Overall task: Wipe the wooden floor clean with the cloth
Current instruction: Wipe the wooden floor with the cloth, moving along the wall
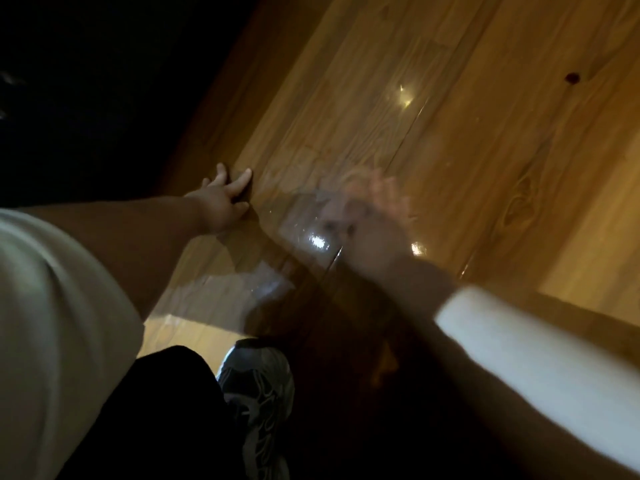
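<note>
Two hands meet the wooden floor [485, 140], whose grain runs up-right. My left hand [223, 202] is pressed flat, fingers spread. My right hand [367, 220], to its right, is blurred; I cannot tell its grip or see the cloth, probably beneath it.

No word, label, brand or number can be read anywhere. The shoe [258, 386] shows only grey and pale patterned panels (too dark and soft for any mark to be made out). The wooden floor [485, 98] beyond the shoe carries only grain, knots and glare.
</note>
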A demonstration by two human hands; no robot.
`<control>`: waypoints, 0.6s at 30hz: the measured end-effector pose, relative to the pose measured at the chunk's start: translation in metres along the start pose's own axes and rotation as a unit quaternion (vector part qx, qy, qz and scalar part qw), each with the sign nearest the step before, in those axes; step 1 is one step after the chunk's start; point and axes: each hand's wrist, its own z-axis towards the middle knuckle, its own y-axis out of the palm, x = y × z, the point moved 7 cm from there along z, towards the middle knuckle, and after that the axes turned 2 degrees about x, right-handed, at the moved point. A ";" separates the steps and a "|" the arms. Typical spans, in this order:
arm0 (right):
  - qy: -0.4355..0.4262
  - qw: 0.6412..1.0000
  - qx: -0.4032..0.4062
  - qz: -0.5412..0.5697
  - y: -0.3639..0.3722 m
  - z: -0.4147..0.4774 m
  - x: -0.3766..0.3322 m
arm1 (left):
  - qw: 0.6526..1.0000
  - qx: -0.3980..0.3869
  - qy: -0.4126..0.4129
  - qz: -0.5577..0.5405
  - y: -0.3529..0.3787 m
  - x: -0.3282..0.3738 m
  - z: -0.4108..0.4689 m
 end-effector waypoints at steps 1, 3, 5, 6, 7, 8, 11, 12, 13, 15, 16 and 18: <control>-0.109 0.993 -0.033 -0.017 0.017 -0.013 -0.031 | 1.000 0.003 -0.004 0.000 0.000 -0.001 -0.001; -0.255 0.960 -0.104 -0.049 0.048 -0.033 -0.069 | 0.999 0.033 -0.011 -0.025 0.001 -0.001 -0.006; -0.242 0.964 -0.097 -0.047 0.049 -0.019 -0.066 | 0.992 0.101 -0.015 -0.076 -0.002 0.005 -0.012; -0.199 0.976 -0.077 -0.035 0.042 -0.006 -0.055 | 0.983 0.138 -0.020 -0.120 -0.004 0.011 -0.014; -0.157 0.986 -0.055 -0.022 0.031 0.006 -0.043 | 0.971 0.176 -0.022 -0.162 -0.005 0.019 -0.019; -0.123 0.992 -0.040 -0.006 0.020 0.016 -0.032 | 0.958 0.216 -0.012 -0.187 -0.005 0.029 -0.025; -0.077 0.995 -0.015 0.066 -0.010 0.030 -0.015 | 0.932 0.312 0.120 -0.139 -0.001 0.088 -0.049; -0.065 0.995 -0.014 0.069 -0.017 0.031 -0.010 | 0.929 0.309 0.167 -0.120 0.003 0.108 -0.053; -0.049 0.997 -0.021 0.055 -0.023 0.030 -0.001 | 0.926 0.295 0.209 -0.104 0.011 0.125 -0.055; 0.000 0.999 -0.053 0.005 -0.028 0.022 0.026 | 0.921 0.250 0.293 -0.062 0.030 0.154 -0.060; 0.034 0.997 -0.071 -0.020 -0.030 0.015 0.043 | 0.912 0.238 0.333 -0.023 0.040 0.162 -0.064; 0.113 0.987 -0.101 -0.052 -0.035 -0.002 0.075 | 0.894 0.236 0.378 0.043 0.058 0.163 -0.068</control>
